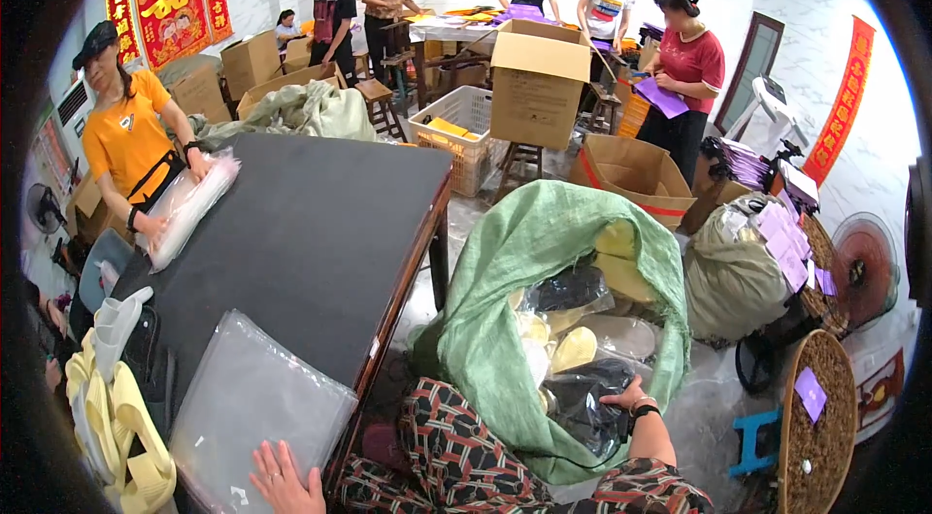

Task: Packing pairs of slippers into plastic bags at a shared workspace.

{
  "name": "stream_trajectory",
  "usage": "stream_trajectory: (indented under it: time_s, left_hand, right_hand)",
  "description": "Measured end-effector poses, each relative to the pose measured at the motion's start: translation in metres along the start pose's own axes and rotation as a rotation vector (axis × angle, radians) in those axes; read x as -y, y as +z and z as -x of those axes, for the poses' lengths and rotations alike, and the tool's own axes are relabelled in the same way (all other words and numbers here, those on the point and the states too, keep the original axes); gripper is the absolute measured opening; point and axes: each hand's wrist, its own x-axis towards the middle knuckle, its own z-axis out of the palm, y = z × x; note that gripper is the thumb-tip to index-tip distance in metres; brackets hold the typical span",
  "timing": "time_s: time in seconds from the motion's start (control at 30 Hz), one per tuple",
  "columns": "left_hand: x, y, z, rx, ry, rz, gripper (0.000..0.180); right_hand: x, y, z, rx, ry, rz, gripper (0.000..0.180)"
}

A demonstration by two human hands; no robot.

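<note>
My left hand [286, 483] lies with spread fingers on a stack of clear plastic bags [262, 397], at the near edge of the dark table [320, 194]. To its left is a pile of pale yellow slippers [131, 431], with white ones [116, 330] among them. My right hand [636, 407] reaches into a large green woven sack [505, 271] and grips the edge of a clear bag of black slippers [587, 397]; some fingertips are hidden. Around it in the sack are more bagged slippers, including yellow ones [575, 349] and grey ones [621, 334].
Across the table a person in orange [141, 140] handles a bundle of plastic bags [194, 208]. Beyond the sack stand an open carton [631, 174] and a white crate [456, 140]. At right are a stuffed sack [733, 271], a fan [867, 271] and a round woven tray [820, 436].
</note>
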Motion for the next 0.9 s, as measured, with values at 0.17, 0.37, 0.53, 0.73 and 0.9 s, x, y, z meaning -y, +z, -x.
stream_trajectory:
  time_s: [0.17, 0.37, 0.53, 0.73, 0.9]
  left_hand:
    - [0.013, 0.006, 0.004, 0.090, -0.191, 0.059, 0.069]
    - [0.007, 0.019, -0.008, 0.005, -0.080, 0.061, 0.067]
    - [0.018, 0.013, 0.009, -0.075, -0.076, 0.078, 0.065]
    - [0.016, 0.016, 0.005, -0.108, -0.017, 0.104, 0.064]
    - [0.016, 0.017, 0.006, -0.103, -0.051, 0.116, 0.065]
  right_hand:
    - [0.009, 0.013, -0.003, -0.094, 0.033, 0.017, 0.149]
    - [-0.020, 0.024, -0.019, 0.540, -0.243, 0.403, 0.093]
    - [-0.040, 0.031, -0.066, 0.120, -0.074, 0.093, 0.098]
    - [-0.064, 0.033, -0.088, 0.074, -0.241, 0.128, 0.109]
    - [-0.047, 0.036, -0.083, 0.082, -0.407, 0.223, 0.103]
